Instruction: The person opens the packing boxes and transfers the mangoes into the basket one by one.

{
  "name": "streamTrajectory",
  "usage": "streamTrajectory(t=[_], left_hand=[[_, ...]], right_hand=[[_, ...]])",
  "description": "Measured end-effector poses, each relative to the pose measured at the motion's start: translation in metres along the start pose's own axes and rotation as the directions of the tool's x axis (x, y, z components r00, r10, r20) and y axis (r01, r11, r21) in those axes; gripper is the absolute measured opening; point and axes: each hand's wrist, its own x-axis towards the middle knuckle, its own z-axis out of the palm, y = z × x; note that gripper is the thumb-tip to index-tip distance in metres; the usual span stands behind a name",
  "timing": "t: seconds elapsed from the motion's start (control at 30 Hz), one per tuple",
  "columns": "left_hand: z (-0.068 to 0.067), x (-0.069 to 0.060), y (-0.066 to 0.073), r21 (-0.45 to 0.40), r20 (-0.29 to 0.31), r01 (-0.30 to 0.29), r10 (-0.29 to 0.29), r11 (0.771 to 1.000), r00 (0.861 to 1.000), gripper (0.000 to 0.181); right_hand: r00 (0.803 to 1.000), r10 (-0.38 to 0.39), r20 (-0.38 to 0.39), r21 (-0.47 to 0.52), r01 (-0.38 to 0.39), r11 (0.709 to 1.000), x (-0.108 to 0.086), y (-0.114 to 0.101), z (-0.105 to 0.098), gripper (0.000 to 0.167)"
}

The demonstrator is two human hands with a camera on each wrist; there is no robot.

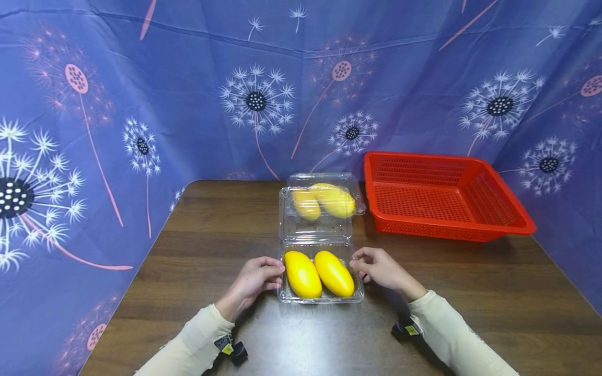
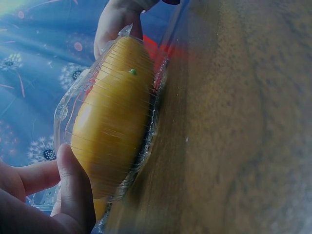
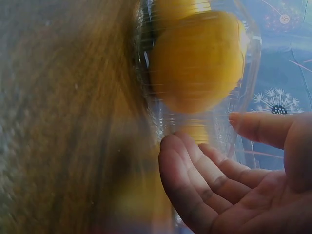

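A clear plastic clamshell box (image 1: 320,301) lies with its lid folded back, two yellow mangoes (image 1: 302,275) (image 1: 334,273) side by side in its base. At its left side my left hand (image 1: 256,279) pinches the rim; the left wrist view shows the fingers (image 2: 73,180) against the clear wall, a mango (image 2: 114,117) behind it. My right hand (image 1: 381,269) holds the opposite side, thumb at the rim and fingers lower along the wall (image 3: 234,190). The box's far lid (image 1: 287,227) stretches toward the second box.
Behind the lid is another clear box (image 1: 358,198) with two yellow mangoes (image 1: 336,201) (image 1: 305,203), partly seen through the lid. A red perforated basket (image 1: 451,224) stands at the back right of the wooden table (image 1: 211,224). A blue dandelion-patterned cloth (image 1: 197,104) hangs behind.
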Motion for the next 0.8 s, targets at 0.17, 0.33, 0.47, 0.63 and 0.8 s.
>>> streamTrajectory(t=[0.17,0.33,0.47,0.63,0.8], left_hand=[[-0.001,-0.0005,0.0003,-0.014,0.012,-0.013,0.013,1.0,1.0,0.023],[-0.0015,-0.0013,0.0008,-0.031,0.024,-0.018,0.019,0.999,1.0,0.021],[-0.0007,-0.0012,-0.0001,-0.042,0.023,-0.005,0.006,0.999,1.0,0.018],[-0.0004,-0.0005,-0.0019,-0.053,0.03,0.007,-0.005,0.999,1.0,0.017],[-0.0009,0.0,-0.0029,-0.061,0.031,0.009,-0.007,0.998,1.0,0.016]], right_hand=[[1.0,0.007,-0.018,0.02,-0.006,1.0,-0.0008,-0.0007,0.0012,0.028],[0.999,-0.02,-0.032,0.018,0.021,1.0,-0.0005,-0.0002,0.0014,0.027],[0.998,-0.017,-0.059,-0.016,0.017,1.0,-0.0005,-0.0008,0.0007,0.026],[0.992,-0.057,-0.114,-0.117,0.043,0.992,-0.0017,-0.002,-0.0006,0.025],[0.968,-0.149,-0.201,-0.283,0.088,0.955,-0.0027,-0.0054,-0.0032,0.022]])
